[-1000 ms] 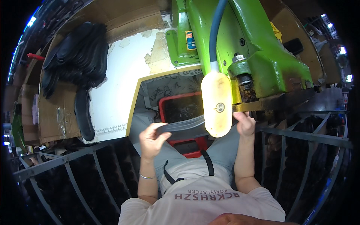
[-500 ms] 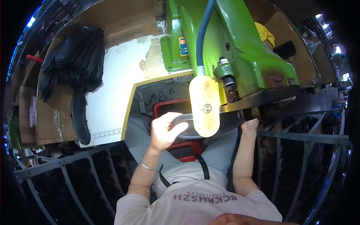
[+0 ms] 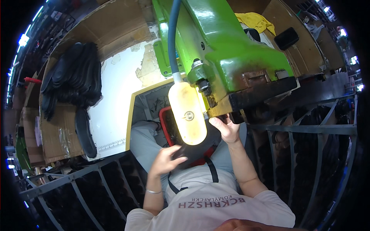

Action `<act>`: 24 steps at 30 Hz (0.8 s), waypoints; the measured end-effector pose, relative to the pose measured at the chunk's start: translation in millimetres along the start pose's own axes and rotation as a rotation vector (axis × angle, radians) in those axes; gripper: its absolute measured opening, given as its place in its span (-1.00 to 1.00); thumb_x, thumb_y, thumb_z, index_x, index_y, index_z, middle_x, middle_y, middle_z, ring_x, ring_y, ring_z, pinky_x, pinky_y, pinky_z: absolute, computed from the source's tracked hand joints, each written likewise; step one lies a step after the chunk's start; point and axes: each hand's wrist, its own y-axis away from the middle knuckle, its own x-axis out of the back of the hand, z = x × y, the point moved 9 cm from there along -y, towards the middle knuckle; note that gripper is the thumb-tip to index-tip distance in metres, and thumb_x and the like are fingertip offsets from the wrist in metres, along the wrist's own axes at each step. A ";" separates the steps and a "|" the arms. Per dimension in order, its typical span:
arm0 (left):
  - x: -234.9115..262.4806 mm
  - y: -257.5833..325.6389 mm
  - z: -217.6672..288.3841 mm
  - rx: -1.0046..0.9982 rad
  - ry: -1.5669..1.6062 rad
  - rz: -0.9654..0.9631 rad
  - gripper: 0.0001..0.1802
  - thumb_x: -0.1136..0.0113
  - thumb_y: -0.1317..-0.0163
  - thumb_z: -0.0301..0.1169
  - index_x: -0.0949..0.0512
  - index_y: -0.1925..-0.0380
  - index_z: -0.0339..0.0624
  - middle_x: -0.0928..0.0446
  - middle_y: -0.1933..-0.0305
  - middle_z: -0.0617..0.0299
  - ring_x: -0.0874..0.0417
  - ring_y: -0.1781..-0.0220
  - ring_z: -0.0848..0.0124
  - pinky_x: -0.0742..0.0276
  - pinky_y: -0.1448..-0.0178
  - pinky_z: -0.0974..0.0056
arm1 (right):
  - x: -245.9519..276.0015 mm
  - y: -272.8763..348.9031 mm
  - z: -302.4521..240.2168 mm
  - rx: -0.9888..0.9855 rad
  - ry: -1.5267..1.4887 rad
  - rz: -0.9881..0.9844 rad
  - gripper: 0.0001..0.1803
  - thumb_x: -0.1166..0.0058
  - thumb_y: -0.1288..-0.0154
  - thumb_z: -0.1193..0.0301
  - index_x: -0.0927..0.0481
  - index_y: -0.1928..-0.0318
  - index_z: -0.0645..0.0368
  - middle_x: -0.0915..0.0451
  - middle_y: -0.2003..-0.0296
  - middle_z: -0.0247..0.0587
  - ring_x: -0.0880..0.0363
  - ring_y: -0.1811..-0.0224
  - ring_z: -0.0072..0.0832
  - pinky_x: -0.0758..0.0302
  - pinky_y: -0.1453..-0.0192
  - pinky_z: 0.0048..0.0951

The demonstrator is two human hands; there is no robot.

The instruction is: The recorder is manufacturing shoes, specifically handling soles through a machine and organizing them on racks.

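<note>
Both hands hold a flat black sole-shaped piece (image 3: 191,153) in front of my lap. My left hand (image 3: 166,159) grips its near left end. My right hand (image 3: 226,129) holds the far right end, up against the dark underside of the green machine's head (image 3: 231,57). A glowing oval lamp (image 3: 187,113) on a blue hose hangs in front of the piece and hides its middle. A red bin (image 3: 165,120) sits on my lap under the piece.
A pile of black soles (image 3: 75,79) lies on cardboard at the left, with one long sole (image 3: 84,133) beside a white sheet (image 3: 115,104). Grey metal racks (image 3: 77,181) holding dark soles flank both sides. A yellow cloth (image 3: 256,21) lies behind the machine.
My left hand has come down and inward with the black piece. My right hand has risen to the machine's underside. The view has swung so the machine fills more of the top.
</note>
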 end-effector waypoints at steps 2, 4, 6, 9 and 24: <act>-19.5 -31.2 30.3 -0.014 -0.027 0.034 -0.67 -0.33 -0.06 -0.53 -0.53 0.14 -0.39 -0.56 0.26 0.27 -0.51 0.25 0.57 -0.47 0.12 0.44 | -0.9 1.5 -4.5 0.017 -0.017 0.013 -0.65 -0.17 -0.08 0.61 -0.46 0.07 0.31 -0.55 0.18 -0.31 -0.50 0.18 -0.60 -0.41 0.02 -0.57; -23.3 -53.9 57.9 -0.032 0.000 0.166 -0.75 -0.28 -0.13 -0.43 -0.54 0.20 -0.31 -0.56 0.30 0.29 -0.49 0.32 0.60 -0.44 0.22 0.47 | 4.7 3.6 -5.6 0.014 -0.037 0.094 -0.65 -0.23 -0.13 0.52 -0.47 0.06 0.29 -0.56 0.22 -0.34 -0.50 0.22 -0.63 -0.43 0.05 -0.58; -19.2 -69.9 78.3 -0.269 -0.076 0.254 -0.72 -0.29 -0.12 -0.36 -0.55 0.19 -0.26 -0.55 0.37 0.29 -0.49 0.40 0.55 -0.42 0.27 0.46 | 19.7 9.8 1.7 0.035 -0.046 0.158 -0.64 -0.25 -0.14 0.48 -0.47 0.07 0.30 -0.56 0.26 -0.33 -0.50 0.24 -0.65 -0.42 0.08 -0.59; -7.8 -74.1 119.3 -0.350 -0.459 0.257 -0.76 -0.29 -0.09 -0.41 -0.61 0.23 -0.24 -0.63 0.41 0.15 -0.58 0.51 0.35 -0.48 0.39 0.31 | 43.5 21.8 7.4 -0.027 0.024 0.204 -0.66 -0.22 -0.16 0.46 -0.45 0.09 0.34 -0.55 0.25 -0.28 -0.48 0.24 -0.66 -0.40 0.11 -0.63; 27.0 -37.3 109.7 -0.113 -0.383 0.345 -0.86 -0.25 -0.04 -0.40 -0.55 0.41 -0.21 -0.56 0.51 0.03 -0.61 0.46 0.11 -0.48 0.37 0.21 | 0.7 22.1 18.8 -0.126 -0.074 -0.026 -0.56 -0.12 -0.10 0.58 -0.41 -0.03 0.39 -0.51 0.10 -0.23 -0.46 0.08 -0.56 -0.37 -0.05 -0.53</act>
